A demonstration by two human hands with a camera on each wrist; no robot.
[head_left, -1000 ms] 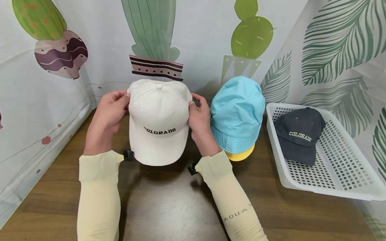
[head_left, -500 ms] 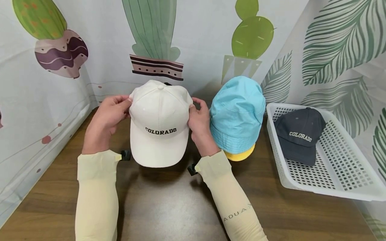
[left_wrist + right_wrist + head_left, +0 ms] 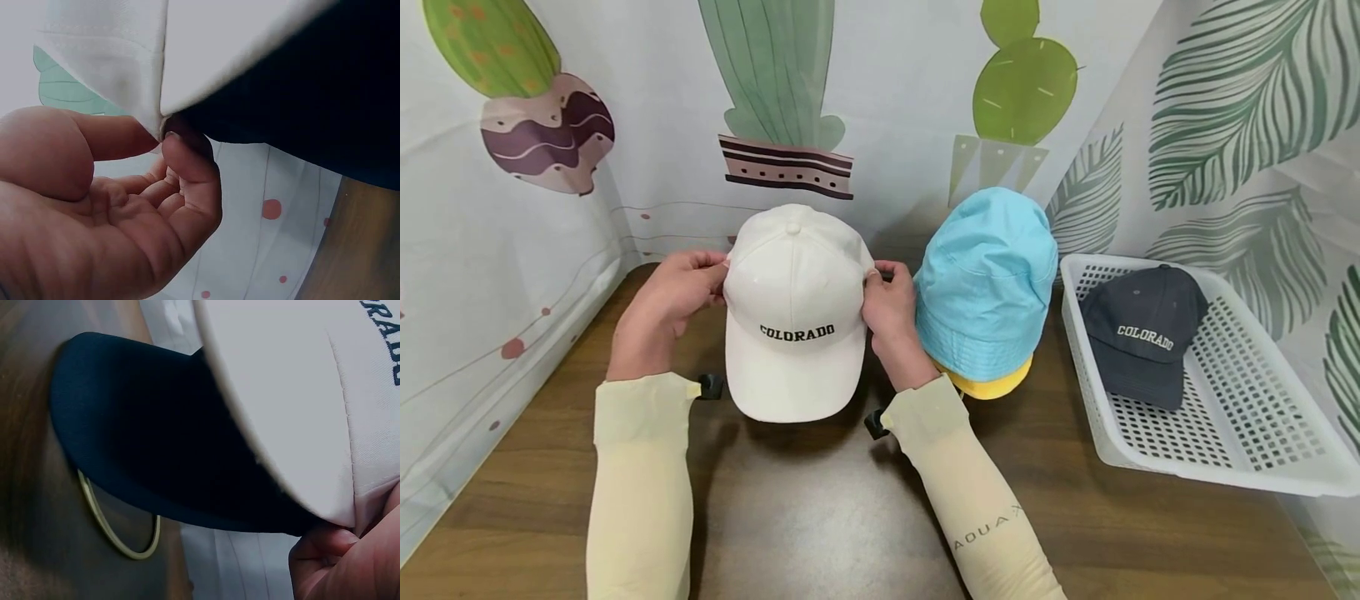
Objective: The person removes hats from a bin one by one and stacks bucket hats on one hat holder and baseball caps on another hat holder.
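Observation:
A white baseball cap [image 3: 796, 308] lettered COLORADO faces me, brim forward. My left hand [image 3: 670, 304] pinches its lower edge at the left between thumb and fingers. On the opposite side, the right hand [image 3: 891, 325] grips the edge near the brim's end. Directly beneath the white cap, both wrist views show a dark blue cap; its brim [image 3: 119, 419] juts out in the right wrist view. A thin gold hoop [image 3: 119, 544] shows below that brim. What supports the caps is mostly hidden.
A light-blue bucket hat [image 3: 988, 283] stands close to the right hand, over something with a yellow brim [image 3: 996, 383]. Farther right, a white plastic basket [image 3: 1247, 400] holds a dark COLORADO cap [image 3: 1142, 333]. A printed cloth [image 3: 895, 83] hangs behind the wooden table [image 3: 805, 533].
The white cap has come down slightly, and both hands have lowered with it, still holding its sides. The bucket hat and basket stay where they were.

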